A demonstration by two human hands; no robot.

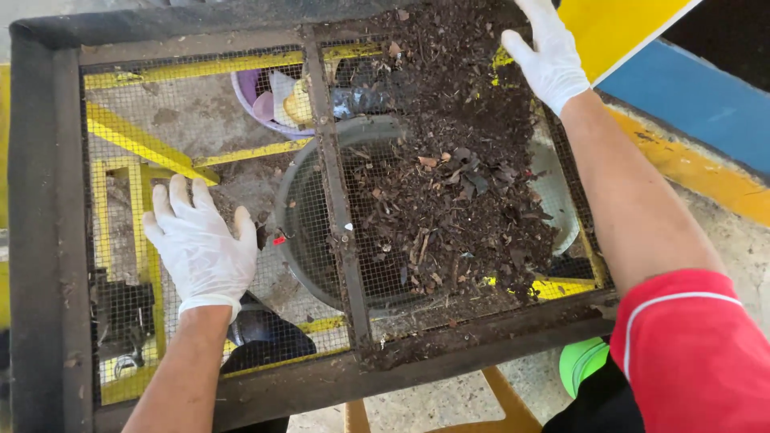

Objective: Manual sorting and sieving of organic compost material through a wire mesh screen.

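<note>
Resting open and empty, gloved hands: left hand [200,248] on mesh sieve [48,200], right hand [549,56] by leaf litter [457,192].

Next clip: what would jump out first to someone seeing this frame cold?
The dark heap of leafy compost on the right half of a wire-mesh sieve draws the eye first. Then the two white-gloved hands: the left hand lies flat on the bare mesh at left, and the right hand reaches to the heap's far edge. Under the mesh sits a grey tub, with yellow frame bars at left.
</note>
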